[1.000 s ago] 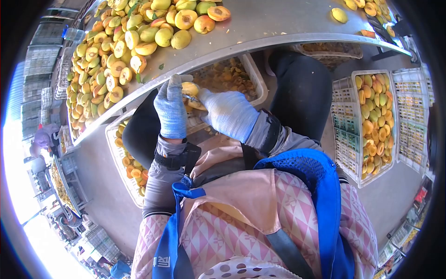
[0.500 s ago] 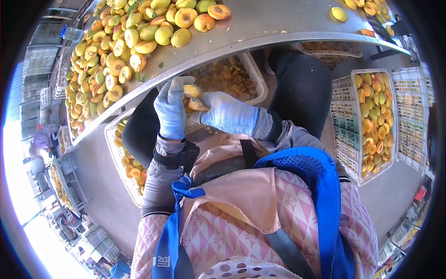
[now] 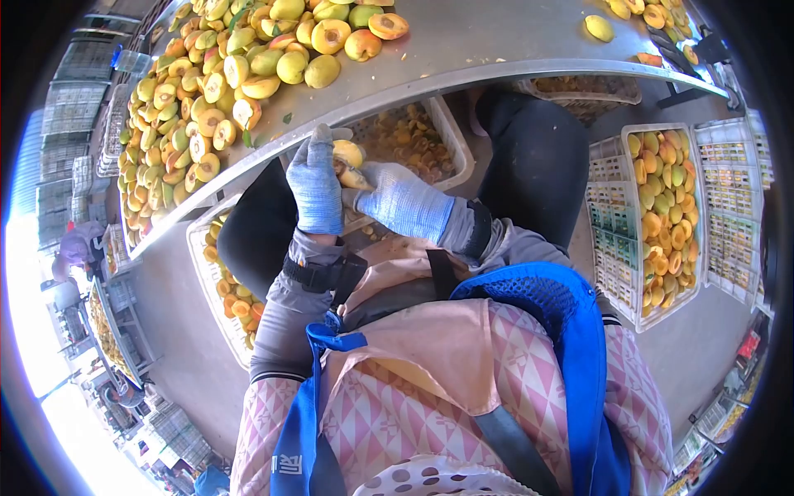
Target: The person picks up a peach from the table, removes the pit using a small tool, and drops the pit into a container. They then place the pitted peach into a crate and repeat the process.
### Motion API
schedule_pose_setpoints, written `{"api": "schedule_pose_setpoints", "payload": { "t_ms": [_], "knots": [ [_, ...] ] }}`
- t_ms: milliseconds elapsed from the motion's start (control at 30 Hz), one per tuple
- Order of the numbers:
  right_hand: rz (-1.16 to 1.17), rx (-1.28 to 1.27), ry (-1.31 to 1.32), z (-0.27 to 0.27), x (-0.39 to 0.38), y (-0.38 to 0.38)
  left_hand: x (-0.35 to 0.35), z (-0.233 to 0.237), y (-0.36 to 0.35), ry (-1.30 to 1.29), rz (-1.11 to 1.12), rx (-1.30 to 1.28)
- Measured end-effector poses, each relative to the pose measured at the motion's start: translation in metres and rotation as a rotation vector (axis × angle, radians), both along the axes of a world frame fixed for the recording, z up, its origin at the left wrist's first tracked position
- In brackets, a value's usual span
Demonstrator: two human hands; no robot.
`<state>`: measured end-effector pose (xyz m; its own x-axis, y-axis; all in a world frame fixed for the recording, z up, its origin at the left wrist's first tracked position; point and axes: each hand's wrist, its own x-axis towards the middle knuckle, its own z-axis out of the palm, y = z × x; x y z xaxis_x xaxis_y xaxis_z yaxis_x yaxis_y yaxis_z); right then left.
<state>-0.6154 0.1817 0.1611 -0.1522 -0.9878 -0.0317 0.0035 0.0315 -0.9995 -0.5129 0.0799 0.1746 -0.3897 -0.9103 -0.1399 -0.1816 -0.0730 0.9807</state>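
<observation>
In front of my lap, my left hand point(image 3: 316, 186), in a blue-grey knitted glove, is closed around a yellow peach point(image 3: 348, 153) with its fingers pointing up. My right hand point(image 3: 407, 201), gloved alike, is curled shut against the lower right side of the fruit. Something narrow and dark shows between the right fingertips and the peach; too little of it is visible to name. Below the hands stands a white crate point(image 3: 459, 145) holding brownish-orange fruit pieces. Just beyond my hands runs the metal table's edge point(image 3: 364, 106).
A heap of halved and whole peaches point(image 3: 194, 107) covers the table's left part. A single peach point(image 3: 599, 28) lies at the far right. White crates of peach halves stand on the floor at right point(image 3: 664, 223) and beside my left leg point(image 3: 236, 289). Stacked crates point(image 3: 732, 207) stand farther right.
Both hands have shifted slightly right with the peach. The left hand has tilted and its fingers have risen a little, showing more of the fruit.
</observation>
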Motion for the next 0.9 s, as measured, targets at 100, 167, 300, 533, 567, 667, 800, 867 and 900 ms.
{"api": "schedule_pose_setpoints", "payload": {
  "t_ms": [100, 167, 300, 533, 567, 667, 800, 867, 900],
  "knots": [
    [0.096, 0.023, -0.064, 0.002, -0.009, -0.001, -0.008, 0.001, 0.004, 0.021, 0.035, 0.014],
    [0.103, 0.079, -0.176, 0.001, -0.008, 0.0, -0.009, 0.011, 0.007, 0.073, 0.028, 0.087],
    [-0.014, 0.054, 0.247, -0.01, -0.002, 0.0, -0.008, 0.0, 0.004, 0.006, 0.061, 0.029],
    [0.189, 0.235, -0.618, -0.005, -0.012, 0.002, -0.009, 0.01, 0.006, 0.165, 0.022, 0.227],
    [0.238, 0.313, -0.696, -0.001, -0.018, 0.003, -0.009, 0.012, 0.007, 0.168, 0.01, 0.218],
    [0.334, 0.417, -0.873, 0.006, -0.023, 0.008, -0.003, 0.011, 0.007, 0.13, -0.051, 0.164],
    [0.371, 0.349, -0.998, 0.01, -0.029, 0.013, 0.006, -0.032, -0.003, 0.336, -0.099, 0.239],
    [0.302, 0.351, -0.888, 0.011, -0.033, 0.014, 0.005, -0.038, -0.008, 0.202, 0.006, 0.25],
    [0.298, 0.353, -0.799, 0.011, -0.035, 0.014, 0.006, -0.028, -0.008, 0.226, -0.014, 0.252]
  ]
}}
